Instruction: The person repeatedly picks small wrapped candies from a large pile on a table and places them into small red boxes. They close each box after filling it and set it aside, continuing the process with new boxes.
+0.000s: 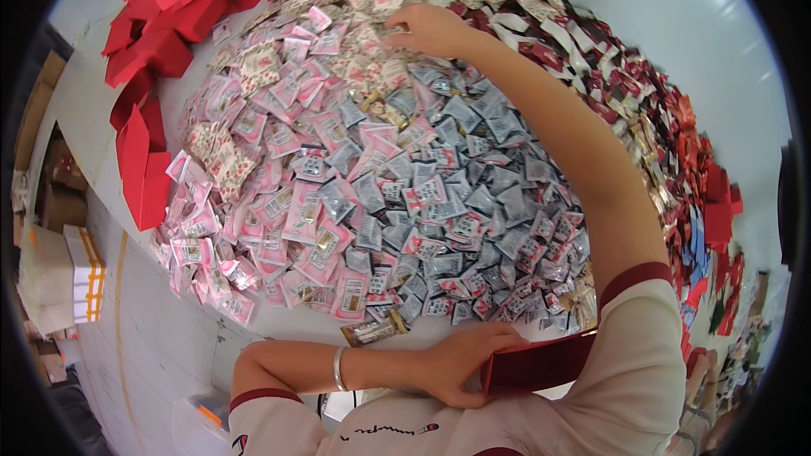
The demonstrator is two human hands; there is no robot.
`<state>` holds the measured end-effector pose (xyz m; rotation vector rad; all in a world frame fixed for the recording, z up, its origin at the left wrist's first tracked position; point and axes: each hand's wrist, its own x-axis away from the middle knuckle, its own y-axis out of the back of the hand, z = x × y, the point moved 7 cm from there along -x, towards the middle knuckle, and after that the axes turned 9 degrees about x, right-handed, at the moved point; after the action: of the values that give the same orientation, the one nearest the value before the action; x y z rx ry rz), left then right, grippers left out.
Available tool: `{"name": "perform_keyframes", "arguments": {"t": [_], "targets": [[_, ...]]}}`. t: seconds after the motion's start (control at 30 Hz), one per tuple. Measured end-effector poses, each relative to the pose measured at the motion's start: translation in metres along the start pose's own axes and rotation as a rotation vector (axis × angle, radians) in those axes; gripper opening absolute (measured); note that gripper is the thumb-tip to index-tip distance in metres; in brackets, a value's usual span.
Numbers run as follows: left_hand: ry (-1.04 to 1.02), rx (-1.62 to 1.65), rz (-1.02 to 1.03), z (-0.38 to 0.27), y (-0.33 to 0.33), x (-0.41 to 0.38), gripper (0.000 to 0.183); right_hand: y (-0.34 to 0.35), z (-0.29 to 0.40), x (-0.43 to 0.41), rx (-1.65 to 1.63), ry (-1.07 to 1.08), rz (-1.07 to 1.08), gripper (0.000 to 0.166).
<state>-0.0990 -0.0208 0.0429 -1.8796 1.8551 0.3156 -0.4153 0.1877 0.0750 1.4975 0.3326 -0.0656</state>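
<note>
My left hand [466, 364], with a silver bangle on its wrist, grips the end of a red box [538, 364] close to my body. My right hand [427, 31] reaches over the far side of the heap, its fingers bent at the cream packets with a red print [374, 69]; whether it pinches one cannot be told. Pink sachets [304, 209] cover the left of the table, and small grey-blue sachets [443, 202] the middle and right. One gold-brown wrapped bar [375, 329] lies at the near edge of the heap.
Folded red boxes [184, 0] are heaped at the far left. Dark red and white packets [589, 50] lie at the far right, with orange-red packets [690, 133] and more red boxes [719, 202] beyond. A carton with yellow tape [85, 272] stands past the table's left side.
</note>
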Motion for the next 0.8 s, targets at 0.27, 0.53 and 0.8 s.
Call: {"name": "perform_keyframes", "arguments": {"t": [0.27,0.53,0.8], "targets": [[-0.179,-0.107,-0.155,0.003,0.002,0.014,0.072,-0.038,-0.013,-0.036,-0.094,-0.308,0.001,0.057],[-0.244,-0.126,-0.163,-0.007,0.005,0.011,0.074,0.042,0.019,-0.01,-0.488,-0.233,0.01,0.03],[-0.294,-0.071,-0.18,-0.009,0.0,0.016,0.073,-0.027,0.159,-0.036,0.262,0.418,-0.043,0.027]]}}
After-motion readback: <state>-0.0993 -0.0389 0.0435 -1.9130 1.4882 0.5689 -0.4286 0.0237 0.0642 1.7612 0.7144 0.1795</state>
